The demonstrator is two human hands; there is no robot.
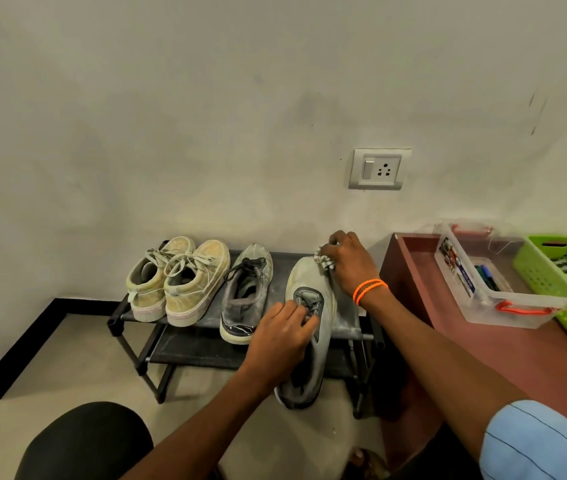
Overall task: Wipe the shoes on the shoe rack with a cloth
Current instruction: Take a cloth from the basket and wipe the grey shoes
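Sitting low in front of a small black shoe rack [206, 344] with two shelves, standing on a pale floor [78, 355] against a plain, smudged white wall [206, 116]; dusty grey marks showing on the top shelf.

Holding a grey shoe [309, 299] with the left hand [282, 336]; fingers curling around the laces and the opening; toe of the shoe resting on the top shelf, heel hanging out over the front edge.

Pressing a small striped cloth [323, 259] on the toe of that shoe with the right hand [348, 263]; fingers bunching around the cloth; two orange bands [368, 289] sitting on that wrist.

Resting beside it on the top shelf, another grey shoe [245, 292] with dark laces; further left, a pair of tan shoes [174, 280], side by side and touching.

Running along the bottom of the wall on the left, a black strip [33, 337]; sitting on the wall above the rack, a switch and socket plate [379, 169].

Standing to the right of the rack, a reddish-brown table [483, 344]; on it a clear box [493, 282] with orange handles and pens inside, and just beside it a green basket [566, 299] holding more striped cloth.
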